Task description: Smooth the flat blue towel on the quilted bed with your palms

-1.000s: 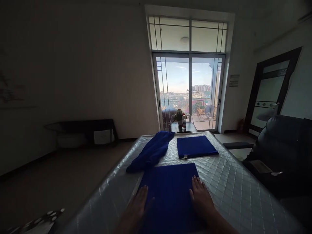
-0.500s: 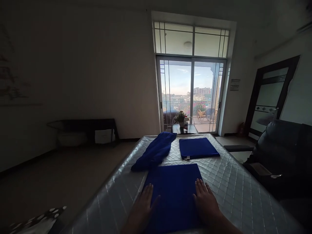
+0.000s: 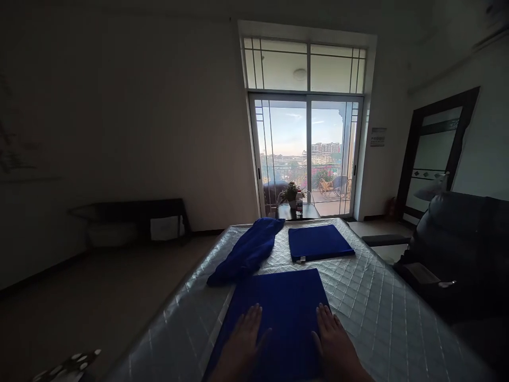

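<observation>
A blue cloth (image 3: 284, 297) lies spread flat in front of me, its far edge straight and smooth. My left hand (image 3: 244, 337) rests on its left part, fingers stretched out. On the right part lies my right hand (image 3: 333, 334), also flat with its thumb apart. Beyond, to the right, is a neatly folded blue cloth (image 3: 320, 241) with a small white tag at its near edge. A loosely bunched blue cloth (image 3: 250, 249) lies at the far left, close to the flat one. The near end of the flat cloth runs out of view.
Everything lies on a table with a shiny quilted silver cover (image 3: 382, 297). A small dark table (image 3: 306, 212) with a potted plant (image 3: 292, 192) and a bottle (image 3: 299, 204) stands beyond it. To the right is a black armchair (image 3: 457, 249); a low dark bench (image 3: 135, 217) stands at the left wall.
My left hand has slid right, inward over the flat cloth. My right hand has moved slightly toward me. The view has shifted a little.
</observation>
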### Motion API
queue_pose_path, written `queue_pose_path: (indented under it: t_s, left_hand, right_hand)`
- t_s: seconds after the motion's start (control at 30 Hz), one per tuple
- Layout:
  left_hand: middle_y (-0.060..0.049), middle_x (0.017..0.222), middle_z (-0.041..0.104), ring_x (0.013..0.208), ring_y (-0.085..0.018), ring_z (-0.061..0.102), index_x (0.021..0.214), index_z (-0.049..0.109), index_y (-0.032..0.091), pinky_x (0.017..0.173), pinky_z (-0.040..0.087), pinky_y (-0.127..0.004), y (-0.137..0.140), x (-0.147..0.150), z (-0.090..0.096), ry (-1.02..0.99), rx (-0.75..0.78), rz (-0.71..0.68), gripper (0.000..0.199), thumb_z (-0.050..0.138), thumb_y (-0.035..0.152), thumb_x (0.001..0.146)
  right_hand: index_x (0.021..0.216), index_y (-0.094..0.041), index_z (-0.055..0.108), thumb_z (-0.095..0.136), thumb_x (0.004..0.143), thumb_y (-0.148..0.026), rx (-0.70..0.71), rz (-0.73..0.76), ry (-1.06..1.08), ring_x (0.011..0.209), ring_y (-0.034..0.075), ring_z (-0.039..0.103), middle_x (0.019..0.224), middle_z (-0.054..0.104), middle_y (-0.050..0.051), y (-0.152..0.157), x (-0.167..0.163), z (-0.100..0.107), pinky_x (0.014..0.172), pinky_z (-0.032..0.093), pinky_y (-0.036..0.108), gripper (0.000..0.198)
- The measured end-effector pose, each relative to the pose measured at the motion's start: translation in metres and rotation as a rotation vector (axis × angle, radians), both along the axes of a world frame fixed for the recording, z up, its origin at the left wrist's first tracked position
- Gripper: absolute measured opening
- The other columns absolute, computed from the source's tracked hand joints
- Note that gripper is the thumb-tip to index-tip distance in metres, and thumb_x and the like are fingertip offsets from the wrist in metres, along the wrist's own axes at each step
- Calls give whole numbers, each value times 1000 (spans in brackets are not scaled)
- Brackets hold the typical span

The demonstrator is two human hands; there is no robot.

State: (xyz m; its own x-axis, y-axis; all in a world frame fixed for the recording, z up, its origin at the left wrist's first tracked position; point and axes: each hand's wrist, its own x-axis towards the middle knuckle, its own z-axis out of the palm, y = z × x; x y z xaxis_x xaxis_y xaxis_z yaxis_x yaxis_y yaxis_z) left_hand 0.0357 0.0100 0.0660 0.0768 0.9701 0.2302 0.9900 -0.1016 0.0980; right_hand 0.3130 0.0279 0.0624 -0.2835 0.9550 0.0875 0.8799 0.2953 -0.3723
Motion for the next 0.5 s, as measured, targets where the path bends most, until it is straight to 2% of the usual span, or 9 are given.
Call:
queue_pose_path:
  t_s: [0.07,0.17,0.27,0.37,0.5]
  left_hand:
    - [-7,159,44,146,-28,43,152,47,22,121,41,-46,1,38,7,-16,-61,-149,65,34,58,99]
    - [-7,160,43,147,-28,41,156,39,26,121,41,-45,6,96,12,-73,-26,-388,66,35,60,99]
    - [-3,161,41,149,-23,37,159,28,31,121,38,-42,14,133,12,-155,-3,-509,59,30,52,103]
    - [-1,161,41,148,-22,37,159,26,34,121,38,-42,19,135,10,-186,-29,-512,57,26,50,104]
    - [-5,158,44,145,-29,43,155,38,32,119,43,-48,17,94,5,-117,-67,-409,61,35,58,100]
  right_hand:
    - [156,-9,34,31,100,-43,19,-3,-3,154,25,22,164,29,13,1,0,-2,126,24,45,65]
    - [155,-14,38,34,98,-37,38,20,-36,153,25,24,164,31,11,3,1,-7,125,25,45,61]
    - [156,-21,38,42,93,-32,71,42,-53,153,26,25,164,32,7,4,2,-12,125,27,46,64]
    - [156,-24,39,46,92,-31,69,38,-19,152,28,27,163,33,6,6,3,-15,124,28,49,65]
    - [155,-17,41,37,97,-34,45,34,44,153,27,26,163,31,9,5,4,-10,125,26,48,60]
